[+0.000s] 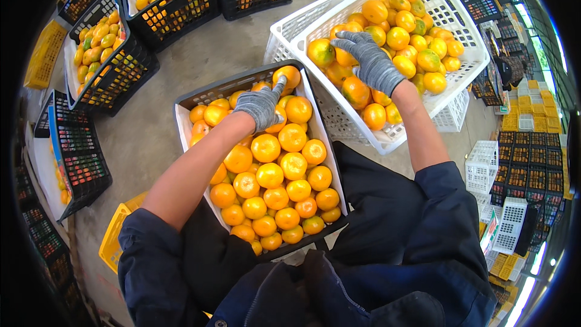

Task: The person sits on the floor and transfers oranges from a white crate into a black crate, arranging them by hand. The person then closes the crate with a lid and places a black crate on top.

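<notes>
My left hand, in a grey knit glove, lies palm down on orange citrus fruit in a paper-lined black plastic crate between my legs. Its index finger touches a fruit at the crate's far right corner, and its thumb points right over another. Other fingers are partly hidden. To the right, a white plastic crate holds looser fruit, some with green patches. My gloved right hand rests on that fruit with its fingers spread, nearest a greenish-orange one at the left end.
The white crate sits tilted on another white crate. Black crates of fruit stand on the concrete floor ahead and to the left. A yellow crate is beside my left leg. Stacked crates line the right.
</notes>
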Available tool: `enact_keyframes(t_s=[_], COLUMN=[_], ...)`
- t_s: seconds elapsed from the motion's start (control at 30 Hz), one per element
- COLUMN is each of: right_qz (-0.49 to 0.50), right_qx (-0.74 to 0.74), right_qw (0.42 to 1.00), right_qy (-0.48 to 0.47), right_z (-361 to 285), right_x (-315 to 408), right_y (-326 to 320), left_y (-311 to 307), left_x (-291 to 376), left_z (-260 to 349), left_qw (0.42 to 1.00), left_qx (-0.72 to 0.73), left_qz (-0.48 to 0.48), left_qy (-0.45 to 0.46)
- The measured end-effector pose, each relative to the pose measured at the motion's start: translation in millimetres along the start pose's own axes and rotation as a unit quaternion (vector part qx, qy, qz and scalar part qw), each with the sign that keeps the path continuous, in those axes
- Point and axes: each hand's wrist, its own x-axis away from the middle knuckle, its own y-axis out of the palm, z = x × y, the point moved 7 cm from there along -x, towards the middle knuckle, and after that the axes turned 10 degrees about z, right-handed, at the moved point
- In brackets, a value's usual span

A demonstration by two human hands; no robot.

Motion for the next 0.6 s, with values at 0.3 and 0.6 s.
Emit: enact_keyframes(t_s=[0.3,0.6], right_qz=[-0.036,0.182], right_qx=[-0.008,0.066], right_qw=[0.998,0.962], right_qy=[0.048,0.192], right_z=[19,138], right_x=[8,-34], right_y=[4,-17], left_y=[1,-2], left_x=[1,3], left_z=[-1,1], left_qw=[1.0,1.0], left_qx=[0.011,0.011], left_qz=[0.009,-0.005], left_qy=[-0.011,-0.012])
